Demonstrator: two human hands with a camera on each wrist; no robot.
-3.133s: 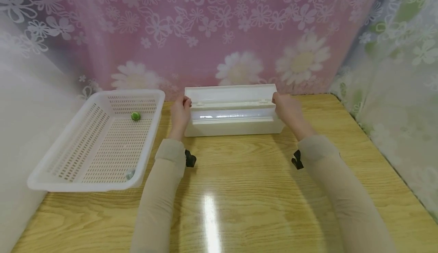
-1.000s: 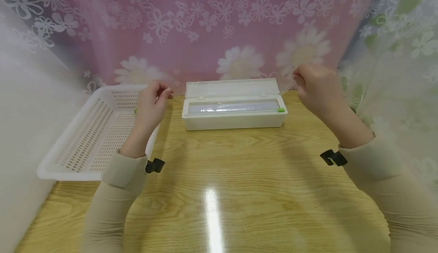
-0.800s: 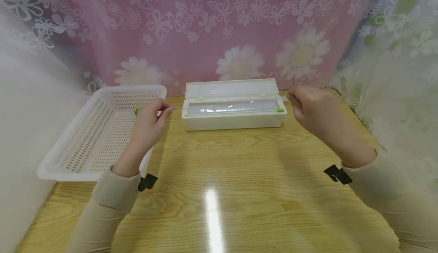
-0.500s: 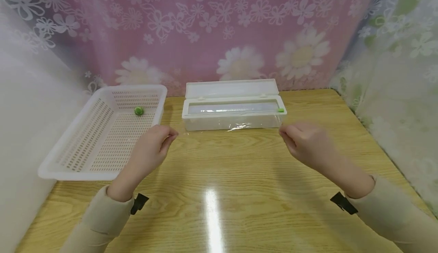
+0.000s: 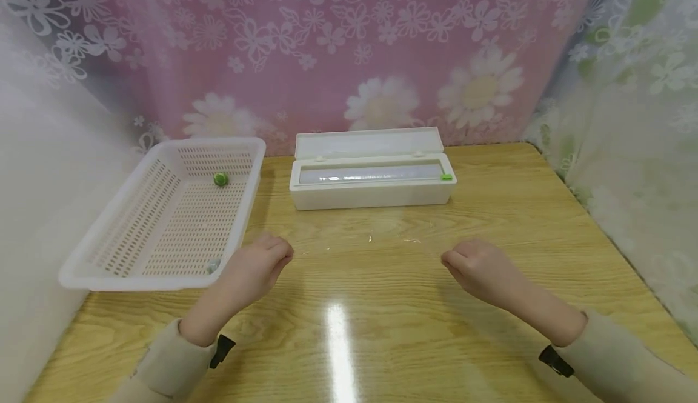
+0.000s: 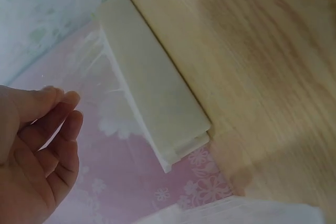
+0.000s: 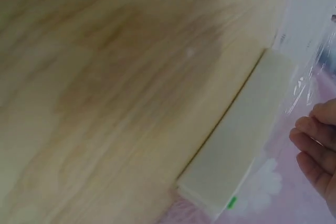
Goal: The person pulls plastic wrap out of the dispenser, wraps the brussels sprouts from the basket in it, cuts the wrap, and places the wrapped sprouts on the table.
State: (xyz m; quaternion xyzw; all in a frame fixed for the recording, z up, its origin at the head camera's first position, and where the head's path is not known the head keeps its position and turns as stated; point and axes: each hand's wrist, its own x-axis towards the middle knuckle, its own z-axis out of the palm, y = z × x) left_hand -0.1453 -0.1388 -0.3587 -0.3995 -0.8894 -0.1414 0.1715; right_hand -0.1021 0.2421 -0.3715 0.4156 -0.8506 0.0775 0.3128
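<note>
A nearly invisible sheet of cling film (image 5: 371,239) stretches between my two hands, above the wooden table; only its glints show in the head view. My left hand (image 5: 256,269) pinches one end between thumb and fingertips, and my right hand (image 5: 482,273) pinches the other. In the right wrist view the film (image 7: 302,85) runs shiny and creased from the right fingertips. Beyond the hands stands the white cling film dispenser (image 5: 373,196), lid (image 5: 371,142) raised at the back, the film roll (image 5: 371,174) visible inside and a small green slider (image 5: 446,177) at its right end.
To the left, a white perforated basket (image 5: 136,283) holds a small green round item (image 5: 220,179) and a small greyish item (image 5: 213,265). My left forearm passes by its front right corner. A flowered curtain (image 5: 327,57) hangs behind the table (image 5: 392,336).
Both hands have left the dispenser, risen with the film, dipped beside the box, then drawn back toward me. The film now spans the space before the box, no longer across its front.
</note>
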